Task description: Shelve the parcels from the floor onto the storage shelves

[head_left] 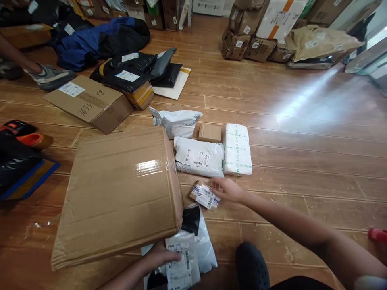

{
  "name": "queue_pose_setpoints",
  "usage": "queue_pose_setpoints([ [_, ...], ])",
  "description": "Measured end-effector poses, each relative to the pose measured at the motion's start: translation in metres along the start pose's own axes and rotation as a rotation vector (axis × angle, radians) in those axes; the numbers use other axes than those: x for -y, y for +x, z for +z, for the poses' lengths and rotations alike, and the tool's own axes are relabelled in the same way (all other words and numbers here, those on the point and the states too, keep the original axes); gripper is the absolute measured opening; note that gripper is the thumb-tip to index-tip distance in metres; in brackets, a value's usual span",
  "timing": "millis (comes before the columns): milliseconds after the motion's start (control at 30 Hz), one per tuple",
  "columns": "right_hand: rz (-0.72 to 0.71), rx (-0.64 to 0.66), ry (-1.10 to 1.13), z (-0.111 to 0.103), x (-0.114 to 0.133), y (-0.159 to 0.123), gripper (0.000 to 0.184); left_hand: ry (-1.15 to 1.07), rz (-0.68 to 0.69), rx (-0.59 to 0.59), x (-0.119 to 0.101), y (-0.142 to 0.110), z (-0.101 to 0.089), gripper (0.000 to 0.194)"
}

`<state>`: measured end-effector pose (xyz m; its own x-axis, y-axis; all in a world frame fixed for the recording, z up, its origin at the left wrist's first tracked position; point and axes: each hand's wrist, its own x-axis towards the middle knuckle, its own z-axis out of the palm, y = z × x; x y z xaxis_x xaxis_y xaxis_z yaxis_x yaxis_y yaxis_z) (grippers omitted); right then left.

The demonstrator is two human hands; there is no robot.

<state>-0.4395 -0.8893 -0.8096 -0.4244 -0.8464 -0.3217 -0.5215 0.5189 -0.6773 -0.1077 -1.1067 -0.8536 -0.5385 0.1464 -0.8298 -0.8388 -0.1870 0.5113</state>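
Note:
My left hand (160, 257) is closed on a clear-white plastic mailer (179, 264) with a printed label, thumb on top. Beneath it lie more white and black mailers, one of them a white mailer (208, 251). My right hand (228, 190) reaches over the floor at the right edge of a small labelled box (204, 195). Its fingers look stretched out and apart, slightly blurred; whether they touch the box is unclear. Left of both hands stands a large brown carton (117, 197) with shiny tape on it.
Beyond the small box lie a labelled white mailer (198, 157), a white wrapped pack (237, 149), a small brown box (210, 132) and a silvery mailer (178, 122). A flat carton (87, 100) and black parcels are farther left, near a person's shoe (51, 76). Stacked boxes (248, 36) stand back right.

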Motion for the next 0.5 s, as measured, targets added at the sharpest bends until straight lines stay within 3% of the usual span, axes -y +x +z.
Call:
queue_pose_setpoints([
  [67, 0.014, -0.201, -0.081, -0.024, -0.006, 0.058, 0.041, 0.017, 0.007, 0.018, 0.011, 0.005, -0.004, 0.043],
  [167, -0.019, -0.268, -0.198, -0.047, -0.001, 0.154, 0.055, -0.040, 0.034, 0.022, 0.021, 0.011, 0.000, 0.041],
  [233, 0.117, -0.302, -0.233, -0.056, 0.007, 0.213, 0.070, -0.051, 0.053, 0.043, 0.023, 0.012, 0.002, 0.046],
  [300, 0.211, -0.310, -0.227, -0.061, 0.013, 0.260, 0.072, -0.049, 0.056, 0.058, 0.024, 0.013, 0.001, 0.056],
  [400, 0.285, -0.276, -0.204, -0.061, 0.016, 0.301, 0.077, -0.057, 0.023, 0.082, 0.022, 0.012, -0.001, 0.064],
  [500, 0.309, -0.286, -0.184, -0.055, 0.013, 0.315, 0.070, -0.032, -0.014, 0.061, 0.017, 0.010, -0.003, 0.060],
])
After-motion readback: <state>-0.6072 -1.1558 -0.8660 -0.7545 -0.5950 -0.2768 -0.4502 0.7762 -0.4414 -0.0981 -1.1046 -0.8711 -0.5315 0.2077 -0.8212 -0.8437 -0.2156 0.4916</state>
